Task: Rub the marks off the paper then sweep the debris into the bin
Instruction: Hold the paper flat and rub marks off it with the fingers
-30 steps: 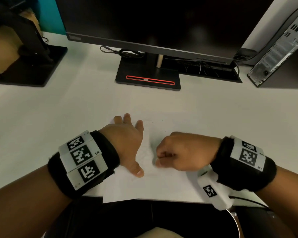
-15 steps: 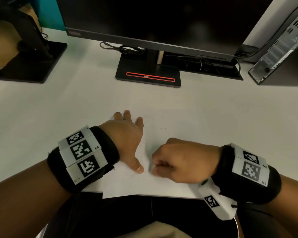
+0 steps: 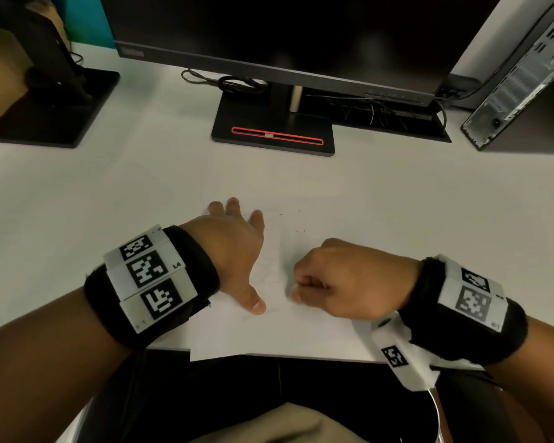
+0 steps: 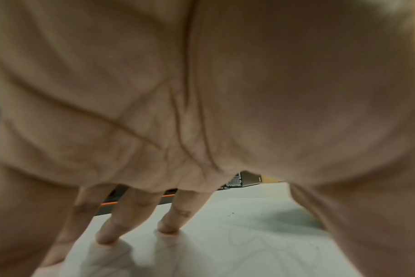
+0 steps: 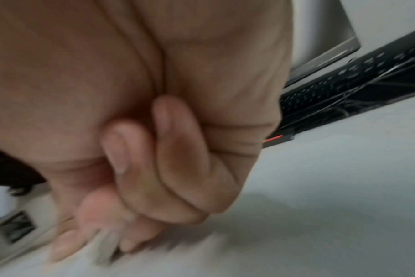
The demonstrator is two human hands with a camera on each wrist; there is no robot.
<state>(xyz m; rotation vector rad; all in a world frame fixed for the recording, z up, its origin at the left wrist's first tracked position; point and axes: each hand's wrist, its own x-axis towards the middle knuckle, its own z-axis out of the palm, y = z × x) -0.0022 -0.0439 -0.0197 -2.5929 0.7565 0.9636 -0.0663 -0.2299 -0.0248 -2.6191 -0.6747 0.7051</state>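
Observation:
A white sheet of paper [image 3: 269, 330] with faint pencil marks lies at the desk's near edge. My left hand [image 3: 234, 247] presses flat on its left part, fingers [image 4: 168, 223] spread and straight on the sheet. My right hand [image 3: 343, 279] is curled into a fist to the right of it. In the right wrist view its thumb and fingers pinch a small pale eraser [image 5: 105, 249] down against the paper [image 5: 296, 234]; the picture is blurred. Tiny dark crumbs [image 3: 299, 231] dot the paper beyond the hands. No bin is in view.
A black monitor on a stand with a red stripe [image 3: 275, 135] fills the back of the white desk [image 3: 109, 193]. A computer tower [image 3: 525, 84] stands at the back right, cables [image 3: 231, 81] lie behind the stand, and a second black stand [image 3: 55, 100] sits back left.
My right fist slid toward me and slightly left over the paper, then back a little. The left hand has stayed pressed on the sheet.

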